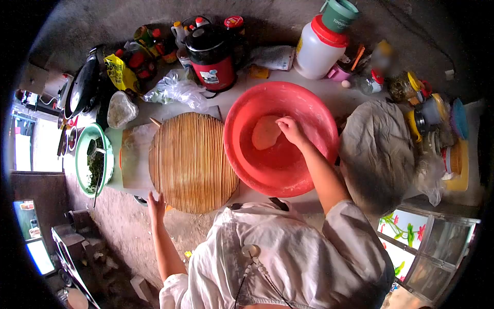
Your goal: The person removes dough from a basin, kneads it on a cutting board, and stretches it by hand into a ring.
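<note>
While pale dough (264, 135) lies seemingly unfinished in a round red basin (248, 166), the right hand (292, 130) curls against it. Left hand (156, 207) — open.

Grey wall (278, 26), bright window (46, 147), brown floor (116, 226)

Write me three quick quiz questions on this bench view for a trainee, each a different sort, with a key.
1. Which hand is over the inside of the red basin?
A) left
B) right
C) both

2. True or false: the round slatted board lies between the green basin and the red basin.

3. Fill in the colour: the large white jar has a ___ lid.

Key:
1. B; the right hand is at the edge of the pale dough-like mass, while the left hand is near the slatted board's lower left edge.
2. True.
3. Red.
</note>
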{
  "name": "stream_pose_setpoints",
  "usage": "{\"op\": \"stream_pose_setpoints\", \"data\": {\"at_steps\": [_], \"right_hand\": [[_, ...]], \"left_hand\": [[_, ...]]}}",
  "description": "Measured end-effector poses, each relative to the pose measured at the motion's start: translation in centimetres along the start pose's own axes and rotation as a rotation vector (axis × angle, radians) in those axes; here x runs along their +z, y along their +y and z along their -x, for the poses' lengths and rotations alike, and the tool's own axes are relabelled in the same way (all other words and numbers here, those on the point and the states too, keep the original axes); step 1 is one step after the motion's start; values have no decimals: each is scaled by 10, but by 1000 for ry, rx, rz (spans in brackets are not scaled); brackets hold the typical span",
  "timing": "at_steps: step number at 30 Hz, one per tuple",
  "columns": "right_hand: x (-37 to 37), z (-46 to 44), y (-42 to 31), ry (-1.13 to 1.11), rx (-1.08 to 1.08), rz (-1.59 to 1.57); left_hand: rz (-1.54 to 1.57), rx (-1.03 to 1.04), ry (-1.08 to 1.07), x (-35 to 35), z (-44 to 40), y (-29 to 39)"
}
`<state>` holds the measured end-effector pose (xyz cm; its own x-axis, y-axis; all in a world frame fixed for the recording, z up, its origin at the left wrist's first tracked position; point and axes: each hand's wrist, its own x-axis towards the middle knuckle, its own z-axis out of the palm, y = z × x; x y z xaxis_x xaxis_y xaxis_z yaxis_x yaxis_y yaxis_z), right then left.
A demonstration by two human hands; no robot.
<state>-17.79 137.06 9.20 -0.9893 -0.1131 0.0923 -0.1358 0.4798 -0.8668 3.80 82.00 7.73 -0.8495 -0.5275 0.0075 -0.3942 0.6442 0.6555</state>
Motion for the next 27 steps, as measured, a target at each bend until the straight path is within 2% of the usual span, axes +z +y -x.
{"op": "stream_pose_setpoints", "data": {"at_steps": [1, 2, 3, 5, 6, 9, 10, 12, 14, 15, 17, 21, 23, 24, 25, 27], "right_hand": [[3, -8, 5, -9, 5, -6], [5, -13, 9, 18, -58, -62], [6, -19, 12, 46, -121, -118], [9, -32, 18, -1, -70, -117], [7, -37, 13, -10, -24, -112], [7, -48, 18, -68, 91, -114], [8, -52, 22, -111, 154, -120], [28, -41, 50, -56, 131, -87], [33, -32, 26, -8, 273, -132], [29, -32, 7, -16, 281, -132], [27, -29, -16, -102, 104, 108], [23, -23, -36, -206, -23, 46], [30, -8, -45, -147, 448, -364], [28, -2, -49, -150, 451, -361], [25, 4, -54, -304, 401, -281], [23, 15, -56, -459, 345, -197]], "left_hand": [[-547, 448, 207, 9, -10, 8], [94, 219, 93, 28, -17, 36], [141, 256, -3, 48, -20, 77], [243, 314, -204, 89, -28, 160], [195, 241, -334, 100, -24, 217], [150, 369, -439, 145, -30, 309], [147, 363, -444, 165, -37, 314], [288, 170, -625, 210, -48, 304], [379, 109, -574, 250, -51, 270], [410, 76, -542, 246, -46, 274], [475, 13, -474, 235, -37, 284], [406, 0, -428, 231, -34, 288], [307, 11, -472, 209, -34, 313], [219, 43, -481, 195, -32, 329], [221, 40, -481, 194, -30, 330], [130, 82, -466, 192, -29, 330]]}}
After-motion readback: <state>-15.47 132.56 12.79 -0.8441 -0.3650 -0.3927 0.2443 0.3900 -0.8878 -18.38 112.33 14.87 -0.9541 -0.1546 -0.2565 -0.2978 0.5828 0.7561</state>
